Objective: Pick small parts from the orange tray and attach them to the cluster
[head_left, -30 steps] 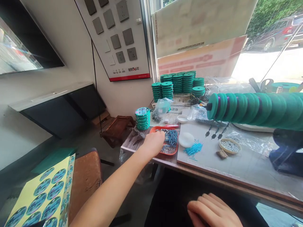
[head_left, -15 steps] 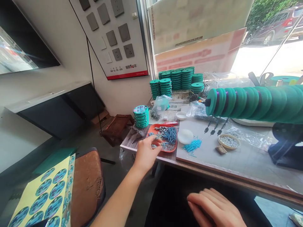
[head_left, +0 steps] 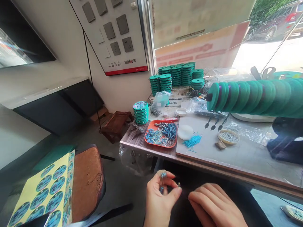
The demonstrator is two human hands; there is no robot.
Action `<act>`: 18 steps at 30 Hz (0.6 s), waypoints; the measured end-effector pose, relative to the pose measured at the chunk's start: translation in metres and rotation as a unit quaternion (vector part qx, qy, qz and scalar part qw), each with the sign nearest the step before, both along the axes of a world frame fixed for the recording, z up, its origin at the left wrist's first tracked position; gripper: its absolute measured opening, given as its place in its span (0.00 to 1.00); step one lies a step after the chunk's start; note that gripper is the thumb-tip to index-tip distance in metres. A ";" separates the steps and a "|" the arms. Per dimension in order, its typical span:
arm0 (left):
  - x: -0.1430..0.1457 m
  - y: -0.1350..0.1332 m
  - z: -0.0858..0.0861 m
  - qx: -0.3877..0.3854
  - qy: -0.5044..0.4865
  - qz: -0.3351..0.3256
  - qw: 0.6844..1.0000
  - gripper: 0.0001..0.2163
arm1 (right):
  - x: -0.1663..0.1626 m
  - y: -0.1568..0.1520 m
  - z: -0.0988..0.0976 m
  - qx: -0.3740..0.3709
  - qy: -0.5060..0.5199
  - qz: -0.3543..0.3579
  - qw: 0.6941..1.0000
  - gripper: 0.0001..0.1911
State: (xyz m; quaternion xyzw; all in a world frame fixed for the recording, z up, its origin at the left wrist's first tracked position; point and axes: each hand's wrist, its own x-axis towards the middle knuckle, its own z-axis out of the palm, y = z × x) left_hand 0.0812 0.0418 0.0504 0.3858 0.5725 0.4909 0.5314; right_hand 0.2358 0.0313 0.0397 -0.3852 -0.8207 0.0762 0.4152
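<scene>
My left hand (head_left: 162,197) is raised above my dark lap, in front of the table edge. Its thumb and fingers pinch a tiny yellowish pin-like piece (head_left: 179,184). Small blue and silvery bits show at its index finger and inside the curled fingers; what they are I cannot make out. Just to the right, apart from it, my right hand (head_left: 215,205) has its fingers pressed together, and whatever is in them is hidden. Beyond both hands, an orange tray (head_left: 161,146) holds blue coiled pieces, grey pieces and tiny silvery beads.
Blue thin tubes (head_left: 193,141) lie beside a white round lid (head_left: 185,132). A shallow dish (head_left: 228,142) holds grey pellets. Green spools (head_left: 246,96) line a rod at right; more spools (head_left: 176,75) are stacked behind. A brown chair (head_left: 87,183) with a sticker sheet (head_left: 42,192) stands left.
My left hand has moved from the orange tray back toward me, beside my right hand, with a tiny piece in its fingertips. The right hand has barely moved. The view has shifted slightly.
</scene>
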 end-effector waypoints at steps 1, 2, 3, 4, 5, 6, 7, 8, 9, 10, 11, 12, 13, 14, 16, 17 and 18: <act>0.000 0.000 -0.001 0.001 0.004 0.004 1.000 0.11 | -0.002 -0.001 -0.003 -0.007 0.005 -0.010 1.000 0.06; 0.000 -0.001 -0.001 0.003 0.009 0.009 1.000 0.11 | -0.004 -0.001 -0.005 -0.011 0.012 -0.020 1.000 0.07; 0.000 -0.001 -0.001 0.006 0.013 0.012 1.000 0.11 | -0.006 -0.002 -0.007 -0.010 0.019 -0.028 0.999 0.07; 0.001 -0.001 -0.001 0.009 0.018 0.014 1.000 0.11 | -0.007 -0.002 -0.009 -0.007 0.026 -0.032 0.999 0.08; 0.001 -0.001 0.000 0.012 0.022 0.015 1.000 0.11 | -0.009 -0.002 -0.010 -0.003 0.032 -0.037 0.999 0.08; 0.001 -0.002 0.000 0.014 0.025 0.017 0.999 0.11 | -0.009 -0.002 -0.010 0.000 0.036 -0.041 0.999 0.09; 0.001 -0.003 0.000 0.015 0.027 0.019 0.999 0.11 | -0.010 -0.002 -0.010 0.003 0.040 -0.044 0.998 0.09; 0.001 -0.003 0.000 0.015 0.027 0.022 0.999 0.11 | -0.010 -0.002 -0.010 0.006 0.043 -0.046 0.998 0.09; 0.001 -0.004 -0.001 0.014 0.026 0.025 0.999 0.11 | -0.011 -0.002 -0.009 0.009 0.045 -0.048 0.998 0.09; 0.001 -0.004 -0.001 0.014 0.024 0.029 0.999 0.11 | -0.011 -0.002 -0.008 0.012 0.045 -0.049 0.998 0.09; 0.001 -0.004 -0.001 0.014 0.021 0.032 0.999 0.11 | -0.011 -0.002 -0.008 0.014 0.046 -0.049 0.998 0.09; 0.002 -0.004 -0.001 0.014 0.019 0.035 0.999 0.11 | -0.011 -0.001 -0.008 0.015 0.046 -0.049 0.998 0.09; 0.002 -0.004 -0.001 0.014 0.017 0.035 0.999 0.11 | -0.011 -0.001 -0.008 0.015 0.046 -0.049 0.998 0.09; 0.003 -0.004 -0.001 0.016 0.016 0.038 0.999 0.11 | -0.011 -0.001 -0.008 0.014 0.046 -0.048 0.998 0.08; 0.005 -0.004 0.000 0.024 0.015 0.056 0.998 0.11 | -0.012 -0.001 -0.009 0.014 0.045 -0.048 0.998 0.09; 0.006 -0.004 0.001 0.026 0.014 0.063 0.998 0.11 | -0.012 -0.001 -0.009 0.016 0.045 -0.049 0.998 0.09; 0.007 -0.004 0.002 0.026 0.013 0.068 0.997 0.10 | -0.012 -0.001 -0.010 0.017 0.045 -0.050 0.998 0.09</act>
